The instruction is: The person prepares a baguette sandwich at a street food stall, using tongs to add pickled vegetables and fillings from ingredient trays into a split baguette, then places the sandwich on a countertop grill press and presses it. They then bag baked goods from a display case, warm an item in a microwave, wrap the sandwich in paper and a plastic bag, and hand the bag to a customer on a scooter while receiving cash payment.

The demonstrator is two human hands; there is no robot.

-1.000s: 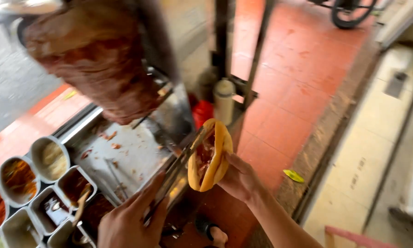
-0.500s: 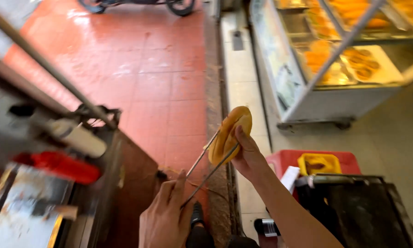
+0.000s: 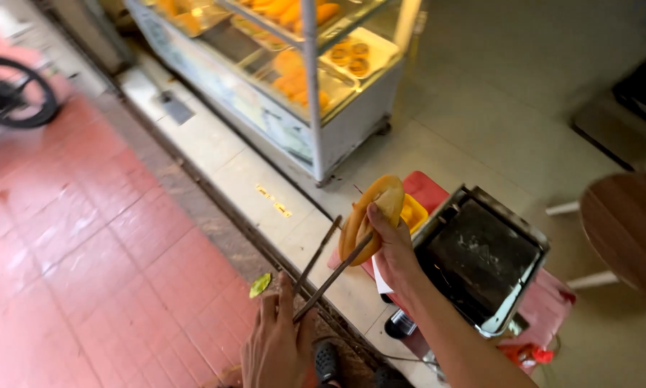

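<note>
My right hand (image 3: 392, 248) grips a folded golden bread (image 3: 369, 213), holding it upright above the floor. Its filling is hidden from this side. My left hand (image 3: 278, 341) holds long metal tongs (image 3: 328, 269), whose tips rest against the bread. Just right of the bread sits a dark flat press grill (image 3: 481, 257) with a metal rim, its plate bare.
A glass display case (image 3: 308, 68) with yellow pastries stands at the top centre. Red tiled floor (image 3: 86, 237) spreads to the left, with a wheel (image 3: 14, 93) at the far left. A round wooden table (image 3: 624, 230) is at the right. A red box (image 3: 427, 190) sits behind the grill.
The view has swung right, away from the meat spit and sauce trays toward the press grill and display case. Both hands keep their hold on the bread and the tongs.
</note>
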